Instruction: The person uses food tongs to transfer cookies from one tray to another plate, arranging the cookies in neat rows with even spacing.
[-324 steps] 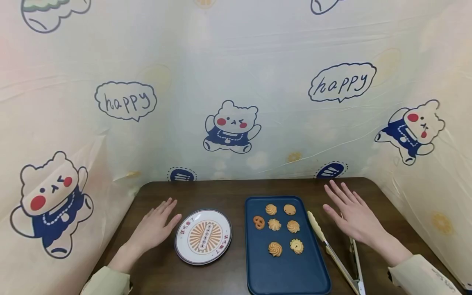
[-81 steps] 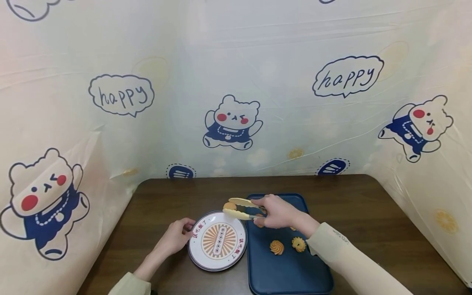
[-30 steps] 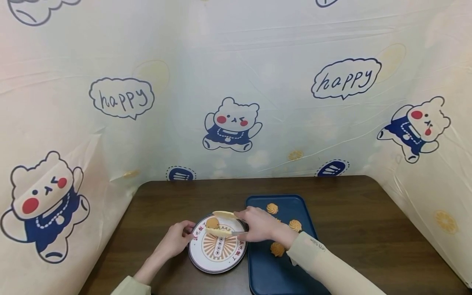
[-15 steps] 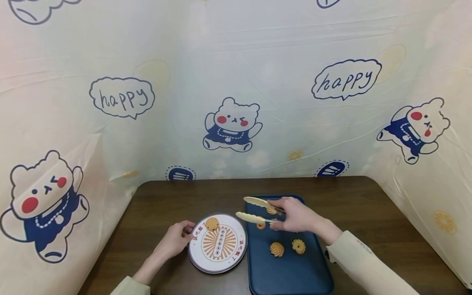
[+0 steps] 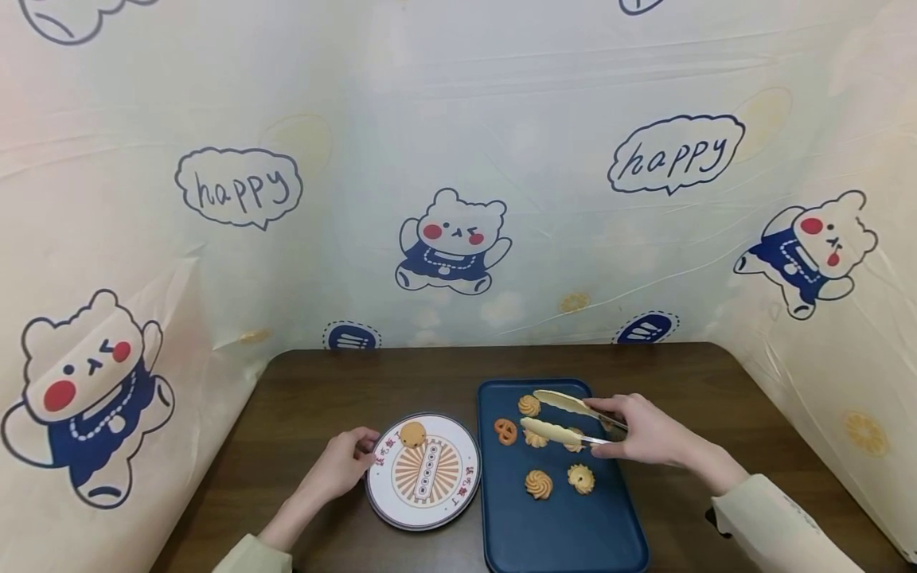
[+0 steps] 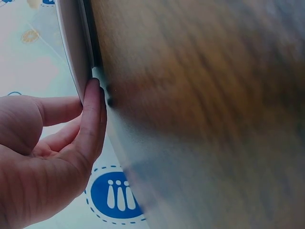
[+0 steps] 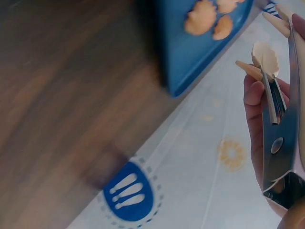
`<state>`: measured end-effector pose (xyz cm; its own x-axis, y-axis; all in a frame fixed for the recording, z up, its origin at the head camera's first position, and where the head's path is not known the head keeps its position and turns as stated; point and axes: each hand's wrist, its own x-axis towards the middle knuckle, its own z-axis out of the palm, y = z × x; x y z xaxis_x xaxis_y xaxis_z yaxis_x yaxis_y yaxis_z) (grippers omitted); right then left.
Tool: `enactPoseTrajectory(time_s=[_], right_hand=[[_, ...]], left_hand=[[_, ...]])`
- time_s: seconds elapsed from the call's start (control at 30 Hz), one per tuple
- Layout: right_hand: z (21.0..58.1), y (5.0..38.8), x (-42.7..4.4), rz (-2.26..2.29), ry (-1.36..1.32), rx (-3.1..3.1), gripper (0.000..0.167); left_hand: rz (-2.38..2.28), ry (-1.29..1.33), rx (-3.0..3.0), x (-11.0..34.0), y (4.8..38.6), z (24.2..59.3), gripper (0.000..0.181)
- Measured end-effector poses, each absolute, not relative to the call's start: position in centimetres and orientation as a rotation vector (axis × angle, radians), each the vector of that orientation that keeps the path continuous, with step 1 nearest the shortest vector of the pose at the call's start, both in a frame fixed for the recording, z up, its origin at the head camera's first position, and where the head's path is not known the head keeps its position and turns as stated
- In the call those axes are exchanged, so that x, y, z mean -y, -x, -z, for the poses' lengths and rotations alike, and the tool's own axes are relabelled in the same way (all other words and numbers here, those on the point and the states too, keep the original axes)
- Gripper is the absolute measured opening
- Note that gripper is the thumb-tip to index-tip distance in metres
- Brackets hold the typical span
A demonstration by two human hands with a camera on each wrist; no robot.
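My left hand (image 5: 337,465) pinches the left rim of the white plate (image 5: 458,477) between thumb and fingers, as the left wrist view confirms. One round cookie (image 5: 412,434) lies near the plate's upper left rim. In my right hand (image 5: 641,430) are metal tongs with cream tips (image 5: 548,430), gripped partway along the arms. Their tips stand apart with nothing between them, over the blue tray (image 5: 559,533). Behind them, a star-shaped cookie (image 5: 533,438) is partly hidden. The right wrist view shows the tongs' metal hinge end (image 7: 279,152) close up.
Also on the tray are a pretzel (image 5: 505,431), a swirl cookie (image 5: 529,406) at the back, another swirl cookie (image 5: 539,484) and a flower-shaped cookie (image 5: 581,478). The brown table (image 5: 680,390) meets a printed cloth backdrop (image 5: 544,239) behind and at both sides.
My right hand took up the tongs from the table, carried the round cookie from tray to plate and released it, then moved right, back over the tray. My left hand took the plate's rim.
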<state>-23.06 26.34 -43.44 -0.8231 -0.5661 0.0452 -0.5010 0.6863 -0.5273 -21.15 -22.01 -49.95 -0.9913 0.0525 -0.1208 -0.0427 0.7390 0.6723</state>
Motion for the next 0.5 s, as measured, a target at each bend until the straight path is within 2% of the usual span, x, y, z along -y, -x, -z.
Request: enactPoseTrajectory(time_s=[0.5], right_hand=[[46.2,21.5,-31.3,0.867,0.758,-2.746,0.071]], left_hand=[[-1.101,-0.019,-2.818,22.1,21.1,50.0,0.030]])
